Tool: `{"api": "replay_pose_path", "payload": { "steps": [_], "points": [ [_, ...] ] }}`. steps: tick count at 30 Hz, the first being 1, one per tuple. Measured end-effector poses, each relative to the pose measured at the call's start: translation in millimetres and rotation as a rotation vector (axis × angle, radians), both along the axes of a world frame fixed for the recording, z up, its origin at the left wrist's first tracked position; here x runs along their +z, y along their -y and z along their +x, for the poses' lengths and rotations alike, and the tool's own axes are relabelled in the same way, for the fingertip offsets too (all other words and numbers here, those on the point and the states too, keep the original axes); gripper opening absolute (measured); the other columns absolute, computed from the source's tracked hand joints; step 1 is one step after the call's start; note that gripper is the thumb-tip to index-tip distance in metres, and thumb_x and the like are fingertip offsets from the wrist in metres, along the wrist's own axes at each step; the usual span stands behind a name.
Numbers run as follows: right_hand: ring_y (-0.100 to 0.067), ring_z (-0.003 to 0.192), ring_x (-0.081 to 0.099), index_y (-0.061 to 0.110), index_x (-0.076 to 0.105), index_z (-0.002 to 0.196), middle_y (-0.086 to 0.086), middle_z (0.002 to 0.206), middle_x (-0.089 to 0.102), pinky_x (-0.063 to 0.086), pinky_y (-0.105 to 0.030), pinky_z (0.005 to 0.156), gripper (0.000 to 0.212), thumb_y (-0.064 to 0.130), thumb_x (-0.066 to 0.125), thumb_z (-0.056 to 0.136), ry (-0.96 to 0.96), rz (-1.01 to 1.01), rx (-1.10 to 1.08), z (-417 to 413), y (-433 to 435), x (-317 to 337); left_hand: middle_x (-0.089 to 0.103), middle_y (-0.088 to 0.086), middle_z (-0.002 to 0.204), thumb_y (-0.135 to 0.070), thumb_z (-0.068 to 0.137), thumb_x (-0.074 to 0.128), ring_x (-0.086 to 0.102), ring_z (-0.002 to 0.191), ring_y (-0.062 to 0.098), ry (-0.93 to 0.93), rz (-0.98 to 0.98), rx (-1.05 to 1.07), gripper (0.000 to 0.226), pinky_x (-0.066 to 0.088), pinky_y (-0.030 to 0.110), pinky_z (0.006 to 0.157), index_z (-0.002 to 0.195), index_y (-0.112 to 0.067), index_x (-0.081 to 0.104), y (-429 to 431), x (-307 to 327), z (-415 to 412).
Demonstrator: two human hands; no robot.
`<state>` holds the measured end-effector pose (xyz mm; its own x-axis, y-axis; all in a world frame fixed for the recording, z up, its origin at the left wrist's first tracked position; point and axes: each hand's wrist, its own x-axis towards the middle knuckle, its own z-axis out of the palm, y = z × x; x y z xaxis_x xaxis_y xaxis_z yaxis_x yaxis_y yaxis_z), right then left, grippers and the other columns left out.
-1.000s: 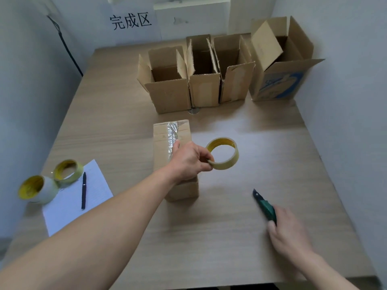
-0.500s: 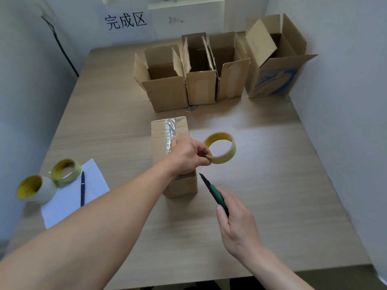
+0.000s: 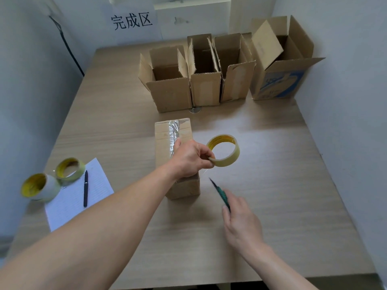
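Nearest me, just right of the taped box, my right hand has its grip curled round a green knife. The blade points away and left, toward the box's near corner. My left hand lies over the box's top, its grip pinching a tape roll held tilted just right of the box. The box lies on the table, long axis running away from me. Beyond the box, a wall sign reads "完成区".

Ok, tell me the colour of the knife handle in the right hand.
Dark green; the slim plastic utility knife shows best in the head view.
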<state>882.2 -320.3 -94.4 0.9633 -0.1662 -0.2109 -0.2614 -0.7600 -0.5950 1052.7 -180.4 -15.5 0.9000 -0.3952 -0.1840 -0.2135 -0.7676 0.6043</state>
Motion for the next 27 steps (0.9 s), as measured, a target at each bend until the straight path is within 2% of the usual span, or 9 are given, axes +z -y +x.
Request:
{"api": "replay_pose_path", "payload": {
  "steps": [7, 9, 12, 14, 18, 20, 22, 24, 27],
  "points": [
    [-0.031, 0.109, 0.05, 0.025, 0.045, 0.138, -0.006, 0.118, 0.05, 0.041, -0.04, 0.086, 0.048, 0.043, 0.051, 0.093, -0.228, -0.39, -0.03, -4.0, 67.6, -25.8, 0.063, -0.025, 0.066, -0.037, 0.076, 0.081, 0.052, 0.084, -0.005, 0.014, -0.004, -0.01, 0.016, 0.018, 0.043, 0.107, 0.07, -0.044, 0.068, 0.0, 0.2, -0.8],
    [-0.033, 0.116, 0.05, 0.018, 0.05, 0.136, -0.01, 0.127, 0.052, 0.04, -0.043, 0.092, 0.055, 0.043, 0.059, 0.088, 0.002, -0.285, -0.065, 13.6, 69.6, -10.6, 0.062, -0.025, 0.064, -0.037, 0.076, 0.081, 0.052, 0.082, -0.007, 0.016, 0.004, -0.013, 0.015, 0.017, 0.044, 0.109, 0.071, -0.044, 0.068, 0.3, -0.3, -0.6],
    [-0.028, 0.119, 0.05, 0.008, 0.057, 0.132, -0.011, 0.128, 0.055, 0.038, -0.045, 0.098, 0.063, 0.038, 0.066, 0.078, 0.553, -0.155, 0.037, 52.3, 57.4, 34.0, 0.059, -0.027, 0.061, -0.037, 0.075, 0.08, 0.051, 0.079, -0.009, 0.032, 0.025, -0.016, 0.015, 0.015, 0.048, 0.112, 0.072, -0.044, 0.067, 0.9, -2.4, -0.1],
    [-0.024, 0.115, 0.053, 0.01, 0.058, 0.131, -0.007, 0.123, 0.06, 0.036, -0.045, 0.1, 0.061, 0.035, 0.07, 0.076, 0.654, -0.197, 0.207, 80.0, 44.8, 62.0, 0.058, -0.027, 0.06, -0.037, 0.076, 0.08, 0.052, 0.078, -0.009, 0.047, 0.033, -0.022, 0.013, 0.013, 0.048, 0.112, 0.075, -0.043, 0.069, 1.8, -2.9, 0.0],
    [-0.026, 0.084, 0.064, 0.024, 0.06, 0.121, 0.004, 0.09, 0.072, 0.045, -0.047, 0.1, 0.037, 0.035, 0.069, 0.086, 0.457, -0.264, 0.404, 116.3, 30.4, 71.3, 0.059, -0.025, 0.062, -0.036, 0.079, 0.078, 0.054, 0.083, 0.001, 0.06, 0.031, -0.04, 0.009, 0.009, 0.049, 0.113, 0.087, -0.037, 0.074, -1.5, -2.8, 0.4],
    [-0.03, 0.075, 0.06, 0.029, 0.06, 0.116, 0.005, 0.084, 0.071, 0.052, -0.042, 0.08, 0.029, 0.038, 0.066, 0.089, 0.357, -0.203, 0.452, 123.9, 29.5, 71.2, 0.06, -0.023, 0.064, -0.035, 0.08, 0.076, 0.056, 0.088, 0.003, 0.074, 0.03, -0.035, 0.014, 0.004, 0.048, 0.114, 0.094, -0.036, 0.075, -2.3, -3.3, -0.3],
    [-0.03, 0.08, 0.062, 0.031, 0.058, 0.12, 0.005, 0.088, 0.072, 0.051, -0.041, 0.071, 0.032, 0.04, 0.065, 0.09, 0.251, -0.148, 0.485, 129.7, 30.8, 73.4, 0.067, -0.016, 0.074, -0.036, 0.081, 0.073, 0.055, 0.101, 0.008, 0.082, 0.062, -0.039, 0.024, 0.0, 0.048, 0.115, 0.106, -0.035, 0.072, -1.8, -2.5, -2.2],
    [-0.026, 0.087, 0.063, 0.034, 0.053, 0.126, 0.01, 0.091, 0.071, 0.05, -0.039, 0.074, 0.039, 0.04, 0.066, 0.09, 0.124, -0.138, 0.515, 134.9, 32.4, 74.2, 0.071, -0.013, 0.087, -0.038, 0.081, 0.07, 0.048, 0.114, 0.009, 0.072, 0.107, -0.062, 0.036, -0.003, 0.049, 0.116, 0.117, -0.033, 0.067, -2.1, -1.1, -3.9],
    [-0.021, 0.089, 0.062, 0.038, 0.05, 0.125, 0.016, 0.087, 0.064, 0.049, -0.036, 0.076, 0.039, 0.038, 0.063, 0.088, 0.008, -0.164, 0.548, 141.3, 30.2, 73.1, 0.068, -0.013, 0.089, -0.029, 0.079, 0.069, 0.046, 0.114, 0.01, 0.033, 0.087, -0.107, 0.032, -0.002, 0.054, 0.118, 0.109, -0.029, 0.058, -8.0, 1.0, -4.5]
  ]
}}
